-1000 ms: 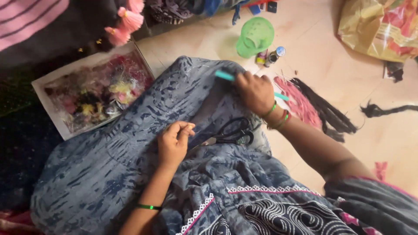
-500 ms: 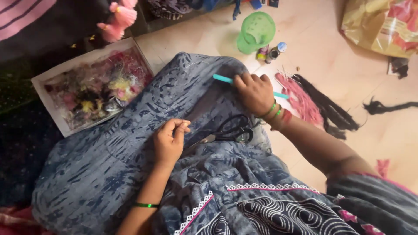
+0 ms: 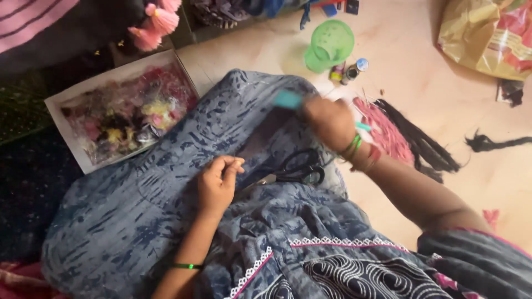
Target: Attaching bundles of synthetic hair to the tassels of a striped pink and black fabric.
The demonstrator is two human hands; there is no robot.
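Blue-grey patterned fabric (image 3: 166, 205) is spread over the floor (image 3: 499, 182) and across the lap of the person, filling the middle of the view. The left hand (image 3: 217, 185) is laid on this fabric, its fingers (image 3: 235, 164) curled narrow and pinched together on the cloth. The right hand (image 3: 331, 120) is blurred, closed around a teal marking tool (image 3: 288, 99) whose flat end is held just above the fabric near its far edge; a second teal tip (image 3: 363, 127) is seen beside the wrist, which is ringed by green and red bangles (image 3: 354, 148). How tightly the tool is gripped cannot be told through the blur. Black-handled scissors (image 3: 293, 171) are lying on the fabric between the two hands, just beside the right wrist and apart from the left hand.

A white shallow box (image 3: 119, 113) filled with mixed coloured trims is set on the floor at the far left edge of the fabric, with pink tassels (image 3: 155, 25) beyond it. A green plastic cup (image 3: 330, 44) and small bottles (image 3: 350, 71) are placed on the floor past the fabric. Pink threads (image 3: 385, 133) and black cords (image 3: 424, 144) are strewn to the right of the right hand, and a gold bag (image 3: 487, 33) is seen at the far right corner.
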